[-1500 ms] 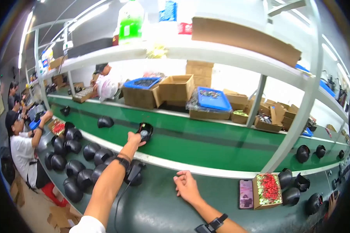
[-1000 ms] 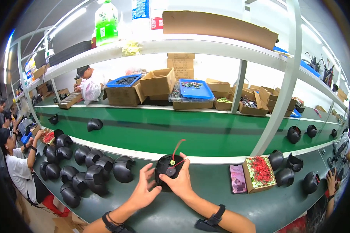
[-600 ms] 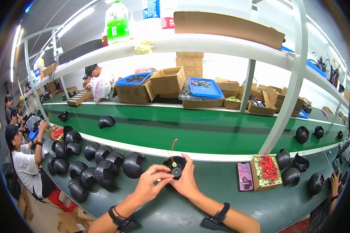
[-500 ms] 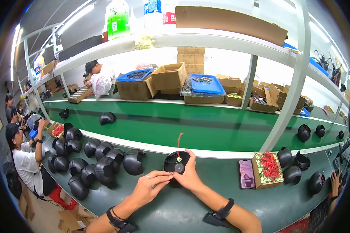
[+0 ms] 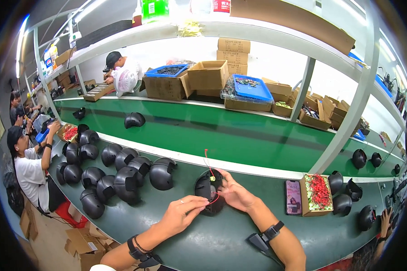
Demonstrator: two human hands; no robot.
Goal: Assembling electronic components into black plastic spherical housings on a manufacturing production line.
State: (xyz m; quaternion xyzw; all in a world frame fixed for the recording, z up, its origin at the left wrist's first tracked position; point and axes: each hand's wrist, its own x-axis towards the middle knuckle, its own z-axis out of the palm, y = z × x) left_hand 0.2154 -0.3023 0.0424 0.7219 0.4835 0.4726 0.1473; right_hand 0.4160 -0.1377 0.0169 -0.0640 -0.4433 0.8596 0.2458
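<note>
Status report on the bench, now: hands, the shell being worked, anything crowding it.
Left hand pinching the red wire. Right hand steadying the round black shell on the green bench. Cluster of black shells to its left, phone to the right; neither touching.

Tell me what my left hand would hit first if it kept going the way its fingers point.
Most likely the round black shell on the green bench: the left hand points up and to the right, its fingertips already at the shell's near edge by the red wire. The right hand lies just beyond; depth is hard to judge.
</note>
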